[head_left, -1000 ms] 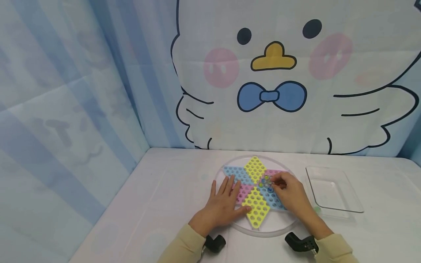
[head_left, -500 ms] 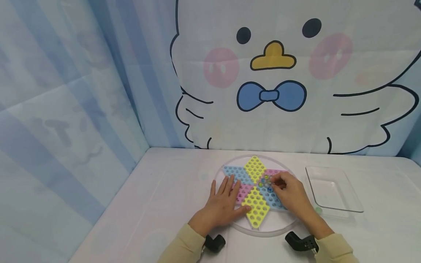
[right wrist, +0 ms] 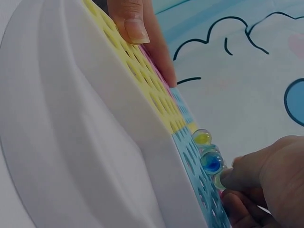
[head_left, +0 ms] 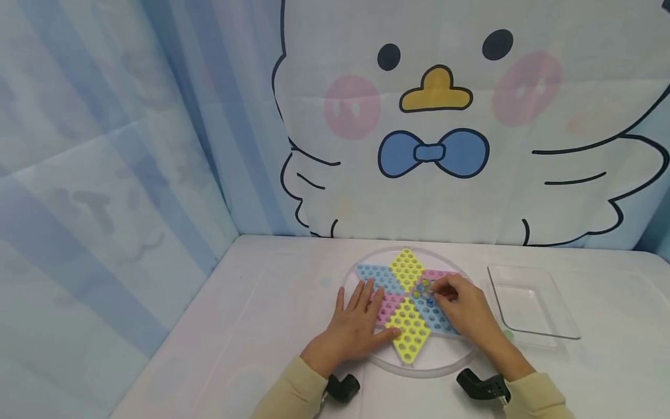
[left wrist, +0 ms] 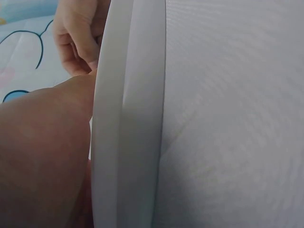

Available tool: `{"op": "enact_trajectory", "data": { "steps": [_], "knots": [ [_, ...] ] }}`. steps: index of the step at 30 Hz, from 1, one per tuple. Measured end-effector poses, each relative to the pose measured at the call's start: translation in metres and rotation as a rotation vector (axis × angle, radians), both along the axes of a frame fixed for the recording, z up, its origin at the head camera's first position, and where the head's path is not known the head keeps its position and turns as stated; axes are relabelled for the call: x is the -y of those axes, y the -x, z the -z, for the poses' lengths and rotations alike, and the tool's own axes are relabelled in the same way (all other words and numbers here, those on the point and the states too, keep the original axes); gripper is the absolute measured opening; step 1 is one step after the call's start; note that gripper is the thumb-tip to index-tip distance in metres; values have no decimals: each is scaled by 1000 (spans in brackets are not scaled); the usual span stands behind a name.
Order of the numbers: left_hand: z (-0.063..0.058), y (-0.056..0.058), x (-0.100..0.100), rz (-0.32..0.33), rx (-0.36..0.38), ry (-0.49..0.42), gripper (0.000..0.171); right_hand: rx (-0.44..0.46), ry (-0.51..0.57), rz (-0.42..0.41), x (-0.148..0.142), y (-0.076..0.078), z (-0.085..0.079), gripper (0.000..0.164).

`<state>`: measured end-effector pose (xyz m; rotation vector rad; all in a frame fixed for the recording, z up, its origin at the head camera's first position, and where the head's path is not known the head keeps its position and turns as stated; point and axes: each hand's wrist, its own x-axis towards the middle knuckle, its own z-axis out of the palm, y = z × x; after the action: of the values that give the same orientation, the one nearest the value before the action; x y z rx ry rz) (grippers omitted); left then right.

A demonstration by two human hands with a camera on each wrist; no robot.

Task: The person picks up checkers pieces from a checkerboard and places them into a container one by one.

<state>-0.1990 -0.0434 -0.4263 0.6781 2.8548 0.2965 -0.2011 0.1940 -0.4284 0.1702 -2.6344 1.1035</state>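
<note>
A round white Chinese checkers board [head_left: 410,331] lies on the table, its star made of yellow, blue and pink holed sections. My left hand [head_left: 349,329] rests flat on its left side, fingers spread, thumb on the near yellow point. Over the right side, my right hand [head_left: 467,308] has thumb and fingers brought together at a pale greenish marble [right wrist: 219,180], partly hidden behind the thumb. Beside it, a blue marble [right wrist: 212,163] and a yellow marble [right wrist: 202,137] sit in the holes. Other marbles cluster near the star's centre. The left wrist view mostly shows the board's rim [left wrist: 128,114].
A clear plastic tray [head_left: 531,302] stands right of the board. Close to its near left corner is a small green spot [head_left: 508,335], too small to identify. A printed curtain [head_left: 429,203] hangs behind the table. Black wrist-camera mounts [head_left: 342,388] sit under both forearms.
Both hands keep almost the same place. The right fingers stay at the marbles and the left hand stays on the board; the head view shifts only slightly.
</note>
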Motion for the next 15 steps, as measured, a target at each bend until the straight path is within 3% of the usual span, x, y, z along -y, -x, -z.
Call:
{"op": "enact_trajectory", "data": {
  "steps": [15],
  "knots": [
    [-1,0,0,4,-4,7,89,22,13,18,-5,-1,-6,14]
  ]
}}
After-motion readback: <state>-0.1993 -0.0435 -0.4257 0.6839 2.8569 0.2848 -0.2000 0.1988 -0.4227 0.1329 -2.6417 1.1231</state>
